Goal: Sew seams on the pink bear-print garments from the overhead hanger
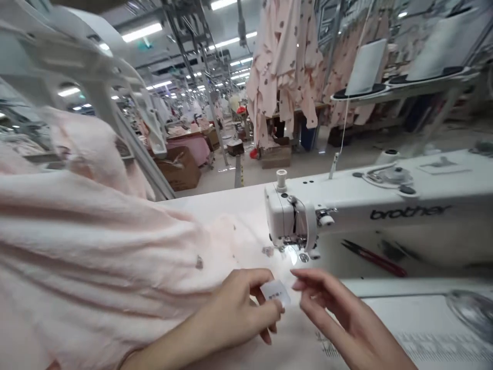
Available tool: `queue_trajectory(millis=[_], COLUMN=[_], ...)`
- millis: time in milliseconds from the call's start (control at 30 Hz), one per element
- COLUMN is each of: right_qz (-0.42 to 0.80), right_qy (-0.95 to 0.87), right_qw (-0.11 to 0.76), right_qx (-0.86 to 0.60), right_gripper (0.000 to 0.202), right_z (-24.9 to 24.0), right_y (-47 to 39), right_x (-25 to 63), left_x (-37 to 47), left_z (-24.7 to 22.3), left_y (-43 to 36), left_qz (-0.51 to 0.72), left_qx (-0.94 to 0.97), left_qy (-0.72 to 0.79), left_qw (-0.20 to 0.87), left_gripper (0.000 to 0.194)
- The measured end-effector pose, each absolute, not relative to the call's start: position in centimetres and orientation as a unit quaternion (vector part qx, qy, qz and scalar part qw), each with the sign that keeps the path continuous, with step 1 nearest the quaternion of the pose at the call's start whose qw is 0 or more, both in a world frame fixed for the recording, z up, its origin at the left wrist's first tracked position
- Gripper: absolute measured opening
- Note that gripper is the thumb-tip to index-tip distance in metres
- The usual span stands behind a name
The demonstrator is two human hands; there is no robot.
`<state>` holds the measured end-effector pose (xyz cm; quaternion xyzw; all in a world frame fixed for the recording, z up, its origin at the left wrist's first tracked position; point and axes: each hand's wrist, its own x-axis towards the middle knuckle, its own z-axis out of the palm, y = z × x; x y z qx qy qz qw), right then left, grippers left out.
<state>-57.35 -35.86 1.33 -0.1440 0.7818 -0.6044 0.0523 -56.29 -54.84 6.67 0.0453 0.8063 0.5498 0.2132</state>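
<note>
Between the thumb and fingers of my left hand (246,306) is a small white label (276,292) with dark print. My right hand (339,313) is just right of the label, its fingers curved and apart, with nothing seen in them. Both hands are in front of the needle area of a white sewing machine (292,218), whose lamp lights the cloth below. Pale pink fabric (115,246) with small printed motifs spreads from the left over the table and runs under my left forearm toward the presser foot.
Red-handled thread snips (375,258) lie under the machine arm. Large thread cones (367,67) stand on a rack at upper right. Pink printed garments (285,61) hang beyond the table. Cardboard boxes (179,168) sit on the floor, and a white frame (88,67) rises at left.
</note>
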Motion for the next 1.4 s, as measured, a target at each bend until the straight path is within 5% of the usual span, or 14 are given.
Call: queue_trajectory(millis=[200,433,633,933,1400], right_qz=[-0.616,-0.679,-0.617,-0.716,-0.675], right_qy=[0.751,0.717,0.759,0.683,0.728], right_qw=[0.154,0.125,0.152,0.124,0.098], right_qx=[-0.183,-0.094,-0.14,-0.073,-0.073], right_gripper=[0.022,0.025,0.022,0.028,0.028], right_z=[2.7,1.9,1.7,0.9,0.3], right_y=[-37.7,-37.8,-36.9,-37.4,-37.0], right_x=[-58.3,-57.6,-57.8,-57.5,-57.1], left_x=[-56.7,-57.4,-57.3,-57.5,-57.3], left_z=[5.7,4.8,4.8,3.9,3.3], left_y=[-55.5,-55.3,-55.1,-54.5,-54.0], left_qz=[0.458,0.655,0.554,0.66,0.649], left_qx=[0.078,-0.014,0.064,-0.008,-0.019], left_qy=[0.856,0.734,0.817,0.728,0.74], left_qw=[0.229,0.177,0.144,0.185,0.175], left_gripper=[0.013,0.024,0.014,0.025,0.023])
